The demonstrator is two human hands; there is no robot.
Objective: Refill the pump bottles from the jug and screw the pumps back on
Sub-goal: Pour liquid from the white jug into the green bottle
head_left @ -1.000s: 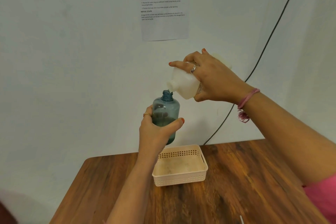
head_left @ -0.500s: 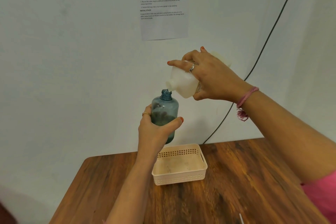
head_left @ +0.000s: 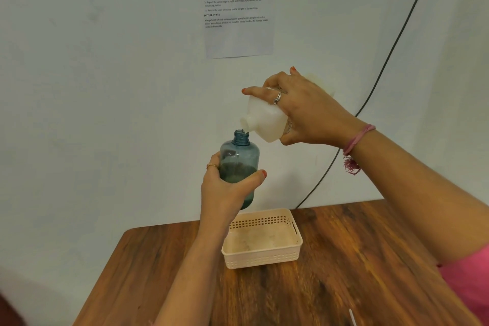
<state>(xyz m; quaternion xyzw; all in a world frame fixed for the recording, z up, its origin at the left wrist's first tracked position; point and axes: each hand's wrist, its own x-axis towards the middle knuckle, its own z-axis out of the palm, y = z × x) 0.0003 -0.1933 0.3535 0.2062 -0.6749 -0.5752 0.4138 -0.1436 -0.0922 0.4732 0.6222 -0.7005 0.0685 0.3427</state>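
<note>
Jug (head_left: 267, 120) spout's dipped closer, now at bottle (head_left: 239, 164) mouth w/ right hand (head_left: 309, 111) tipping, left hand (head_left: 229, 188) gripping bottle steady for pour.

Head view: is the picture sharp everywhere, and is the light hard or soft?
Head view: blue bottle and white jug are fairly sharp; the wall notice is too soft to read fully; lower corners blur; light is soft and even, without glare; the cable bows from wide-angle distortion.

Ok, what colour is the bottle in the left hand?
Translucent blue-teal bottle, pump off, darker liquid in its lower part; shows clearly in the head view.
</note>
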